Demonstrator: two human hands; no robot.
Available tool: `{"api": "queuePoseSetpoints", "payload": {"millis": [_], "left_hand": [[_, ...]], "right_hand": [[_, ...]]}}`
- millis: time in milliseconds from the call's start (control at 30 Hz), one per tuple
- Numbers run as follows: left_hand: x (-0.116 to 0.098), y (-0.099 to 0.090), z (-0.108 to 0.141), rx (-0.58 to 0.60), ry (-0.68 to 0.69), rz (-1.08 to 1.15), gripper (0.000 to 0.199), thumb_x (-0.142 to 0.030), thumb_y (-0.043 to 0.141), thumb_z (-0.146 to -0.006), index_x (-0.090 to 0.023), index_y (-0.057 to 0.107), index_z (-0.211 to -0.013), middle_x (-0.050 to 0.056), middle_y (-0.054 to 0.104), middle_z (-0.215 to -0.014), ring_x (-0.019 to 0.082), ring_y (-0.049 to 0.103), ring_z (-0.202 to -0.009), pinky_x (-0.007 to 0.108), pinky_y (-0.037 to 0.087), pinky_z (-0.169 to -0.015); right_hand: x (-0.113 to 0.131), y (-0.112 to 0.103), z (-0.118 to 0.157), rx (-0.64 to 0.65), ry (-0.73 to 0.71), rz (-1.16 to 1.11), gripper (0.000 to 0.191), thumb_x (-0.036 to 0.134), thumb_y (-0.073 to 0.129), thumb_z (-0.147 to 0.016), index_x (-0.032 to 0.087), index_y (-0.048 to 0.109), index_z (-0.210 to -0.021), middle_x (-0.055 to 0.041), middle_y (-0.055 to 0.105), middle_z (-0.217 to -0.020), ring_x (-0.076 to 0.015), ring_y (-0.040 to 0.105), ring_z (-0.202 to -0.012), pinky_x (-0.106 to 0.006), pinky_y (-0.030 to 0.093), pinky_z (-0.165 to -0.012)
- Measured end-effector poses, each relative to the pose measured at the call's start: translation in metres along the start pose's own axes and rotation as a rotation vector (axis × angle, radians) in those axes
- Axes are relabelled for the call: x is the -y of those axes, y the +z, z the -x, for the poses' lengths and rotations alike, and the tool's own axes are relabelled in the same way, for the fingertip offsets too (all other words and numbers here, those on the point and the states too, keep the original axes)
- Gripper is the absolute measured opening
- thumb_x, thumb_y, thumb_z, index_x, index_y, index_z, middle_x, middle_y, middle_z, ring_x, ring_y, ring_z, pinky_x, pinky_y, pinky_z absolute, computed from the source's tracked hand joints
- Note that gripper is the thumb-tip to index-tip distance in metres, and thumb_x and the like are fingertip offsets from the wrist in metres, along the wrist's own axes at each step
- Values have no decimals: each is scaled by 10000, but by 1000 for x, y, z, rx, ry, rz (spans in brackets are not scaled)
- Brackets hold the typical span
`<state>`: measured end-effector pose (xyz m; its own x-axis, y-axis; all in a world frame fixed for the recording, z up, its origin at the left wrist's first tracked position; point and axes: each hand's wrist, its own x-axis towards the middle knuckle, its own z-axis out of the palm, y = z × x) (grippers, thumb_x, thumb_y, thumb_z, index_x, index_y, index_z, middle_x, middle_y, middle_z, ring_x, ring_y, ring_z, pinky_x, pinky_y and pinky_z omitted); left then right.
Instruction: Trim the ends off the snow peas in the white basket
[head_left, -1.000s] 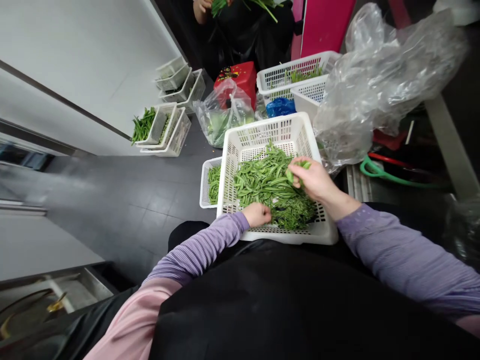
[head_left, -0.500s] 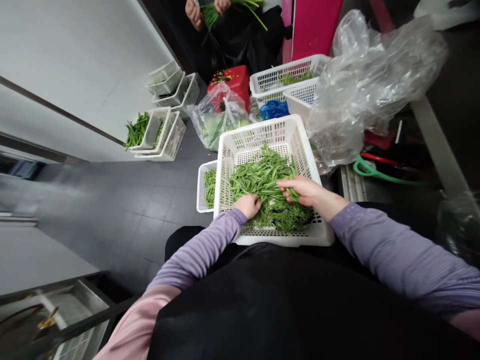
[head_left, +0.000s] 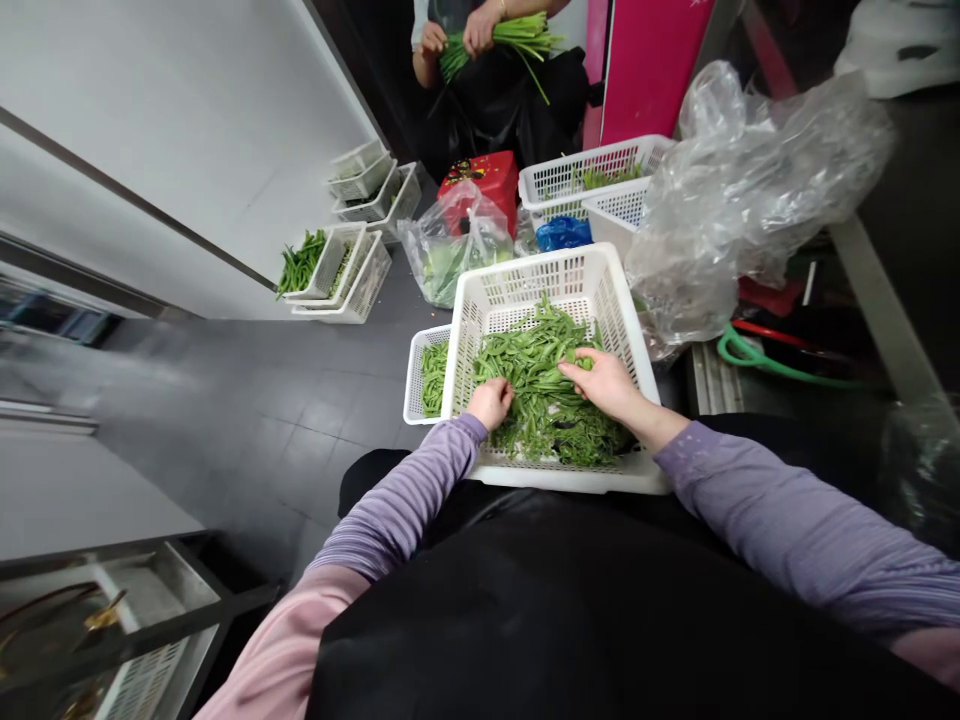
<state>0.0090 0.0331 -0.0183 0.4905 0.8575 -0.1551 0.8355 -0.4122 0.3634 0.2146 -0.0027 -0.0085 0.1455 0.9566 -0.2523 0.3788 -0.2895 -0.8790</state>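
A large white basket (head_left: 551, 481) holds a heap of green pods (head_left: 525, 350), with thin stringy green scraps (head_left: 592, 441) along its near side. Over the left part of the heap is my left hand (head_left: 491, 401), its fingers curled closed; whatever they hold is too small to make out. My right hand (head_left: 602, 382) pinches a green pod or pods between thumb and fingers above the right side of the heap. Against the basket's left side stands a smaller white basket (head_left: 413, 376) with more green pods.
Stacked white baskets (head_left: 367, 285) stand by the wall. Behind the large basket are a clear bag (head_left: 439, 265), a red box (head_left: 491, 183) and another white basket (head_left: 540, 185). Crumpled plastic (head_left: 750, 190) and green-handled scissors (head_left: 739, 350) lie right. Another person's hands (head_left: 481, 28) hold long green stems.
The view has shifted, so the surroundings sit lower and further right. My left hand has drawn back toward the basket's left side. My right hand now holds fewer visible pods. The other person's stems show more fully.
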Motion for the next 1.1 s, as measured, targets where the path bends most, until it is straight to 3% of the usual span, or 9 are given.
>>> {"api": "queuePoseSetpoints", "payload": {"millis": [167, 333, 433, 567, 667, 800, 900, 1000, 1100], "left_hand": [[-14, -26, -16, -20, -24, 133, 199, -282, 535, -750, -137, 578, -878, 51, 557, -903, 90, 525, -659, 236, 437, -706], [-55, -45, -12, 366, -111, 438, 239, -264, 379, -816, -133, 554, -717, -29, 504, -515, 64, 418, -395, 199, 363, -426], [-63, -44, -8, 362, -168, 616, 152, -217, 415, -783, -136, 506, -693, -54, 449, -474, 41, 348, -339, 177, 281, -359], [-56, -25, 0, 228, -162, 814, 199, -281, 367, -816, -147, 476, -715, -73, 364, -463, 37, 301, -339, 176, 259, -363], [-37, -4, 14, 177, -138, 666, 232, -299, 397, -795, -139, 478, -647, -69, 346, -465, 42, 314, -401, 174, 284, -406], [-11, 9, 33, 262, -146, 380, 205, -253, 437, -756, -125, 512, -614, -54, 396, -489, 54, 349, -474, 170, 313, -448], [-11, -1, 35, 286, -127, 373, 151, -225, 476, -732, -127, 556, -814, -40, 495, -603, 50, 400, -493, 167, 352, -463], [-26, -20, 27, 312, -18, 459, 356, -221, 521, -712, -162, 484, -1061, -5, 563, -836, 41, 458, -516, 169, 386, -475], [-43, -36, 16, 411, 110, 392, 218, -255, 414, -793, -151, 557, -921, -2, 580, -747, 58, 476, -496, 188, 394, -489]], "right_hand": [[-6, -4, -6, 141, -343, 426, 233, 370, 549, -733, 192, 640, -853, -65, 619, -832, -200, 563, -776, -300, 413, -688], [-7, 3, 2, 232, -555, 568, 219, 330, 500, -784, 198, 637, -893, -75, 603, -877, -188, 549, -804, -282, 400, -712], [-3, 3, 6, 219, -561, 528, 219, 326, 498, -784, 195, 638, -890, -71, 608, -874, -188, 549, -803, -282, 400, -712], [4, 1, 9, 166, -533, 303, 206, 312, 521, -764, 191, 644, -876, -61, 627, -881, -190, 560, -812, -296, 403, -744], [11, -3, 11, 72, -404, 147, 202, 332, 558, -726, 191, 651, -838, -47, 640, -874, -199, 568, -806, -292, 406, -722], [15, -7, 11, 42, -288, 87, 208, 350, 582, -691, 181, 656, -787, -34, 644, -791, -215, 570, -781, -272, 393, -629], [16, -5, 12, 66, -333, 72, 177, 327, 579, -696, 192, 656, -782, -26, 645, -831, -200, 565, -790, -273, 389, -678], [17, -5, 12, 105, -336, 89, 190, 330, 572, -707, 194, 662, -804, -28, 643, -835, -190, 560, -768, -284, 383, -704], [19, -10, 13, 144, -312, 148, 251, 367, 575, -709, 200, 656, -878, -28, 630, -776, -189, 550, -715, -287, 384, -649]]}}
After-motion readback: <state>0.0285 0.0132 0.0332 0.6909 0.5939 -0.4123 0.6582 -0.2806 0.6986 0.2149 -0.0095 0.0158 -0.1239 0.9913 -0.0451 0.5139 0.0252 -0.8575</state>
